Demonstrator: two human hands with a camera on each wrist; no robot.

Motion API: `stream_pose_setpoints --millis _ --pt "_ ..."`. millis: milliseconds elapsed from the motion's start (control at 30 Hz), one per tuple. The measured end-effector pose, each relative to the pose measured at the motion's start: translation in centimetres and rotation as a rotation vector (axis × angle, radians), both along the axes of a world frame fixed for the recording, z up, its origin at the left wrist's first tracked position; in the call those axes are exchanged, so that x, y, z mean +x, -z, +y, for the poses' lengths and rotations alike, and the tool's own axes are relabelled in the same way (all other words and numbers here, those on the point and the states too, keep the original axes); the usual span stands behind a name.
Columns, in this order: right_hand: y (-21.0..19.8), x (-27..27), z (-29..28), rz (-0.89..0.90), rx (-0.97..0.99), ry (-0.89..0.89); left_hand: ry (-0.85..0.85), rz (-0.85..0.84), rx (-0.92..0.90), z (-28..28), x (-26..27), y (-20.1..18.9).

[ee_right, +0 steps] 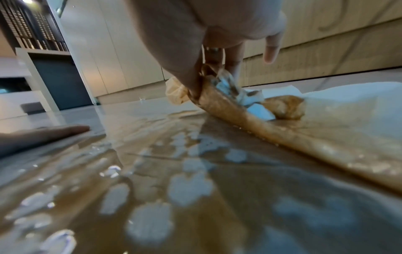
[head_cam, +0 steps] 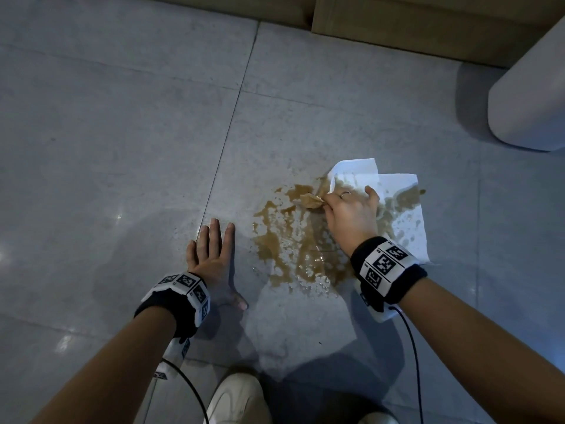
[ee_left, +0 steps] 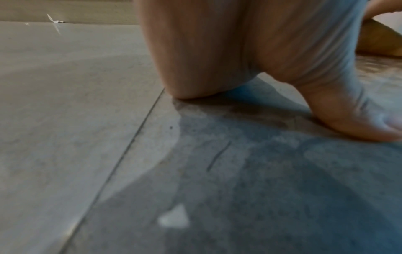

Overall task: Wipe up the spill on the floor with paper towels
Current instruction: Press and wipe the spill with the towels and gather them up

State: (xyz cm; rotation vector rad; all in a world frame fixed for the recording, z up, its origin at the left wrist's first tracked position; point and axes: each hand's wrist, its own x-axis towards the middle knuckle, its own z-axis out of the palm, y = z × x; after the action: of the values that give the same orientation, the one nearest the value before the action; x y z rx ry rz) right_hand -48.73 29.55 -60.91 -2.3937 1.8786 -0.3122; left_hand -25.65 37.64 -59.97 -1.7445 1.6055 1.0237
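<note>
A brown spill [head_cam: 287, 240] spreads over the grey tiled floor [head_cam: 122, 133], patchy and wet in the right wrist view [ee_right: 174, 180]. White paper towels [head_cam: 397, 191] lie on its right side, soaked brown underneath. My right hand [head_cam: 345, 209] pinches a wet brown corner of the paper towel [ee_right: 208, 101] and lifts it off the floor, little finger sticking out. My left hand [head_cam: 211, 255] lies flat on the floor left of the spill, fingers straight and thumb spread; its palm and thumb [ee_left: 348, 116] press the tile.
A white rounded bin or fixture [head_cam: 529, 96] stands at the right. Wooden cabinet bases [head_cam: 397, 22] run along the far edge. My light shoe [head_cam: 238, 399] is at the bottom. Cables trail from both wristbands. A small paper scrap [ee_left: 54, 19] lies by the baseboard.
</note>
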Motion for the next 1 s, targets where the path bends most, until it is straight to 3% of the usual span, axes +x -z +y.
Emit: stream_pose_setpoints --millis 233,667,800,1000 --pt "-0.9 0.8 1.8 -0.048 -0.188 -0.111 0.007 -0.008 0.001 0.0 0.0 0.0" --pt "-1.3 4.4 7.6 -0.194 -0.088 -0.538 0.004 -0.017 -0.059 0.4 -0.1 0.2" --pt "-1.0 4.0 8.0 -0.181 0.038 -0.487 0.008 -0.018 -0.073 0.4 -0.1 0.4" --pt "-0.8 2.8 6.7 -0.201 0.150 -0.200 0.010 -0.013 -0.071 0.5 -0.1 0.3"
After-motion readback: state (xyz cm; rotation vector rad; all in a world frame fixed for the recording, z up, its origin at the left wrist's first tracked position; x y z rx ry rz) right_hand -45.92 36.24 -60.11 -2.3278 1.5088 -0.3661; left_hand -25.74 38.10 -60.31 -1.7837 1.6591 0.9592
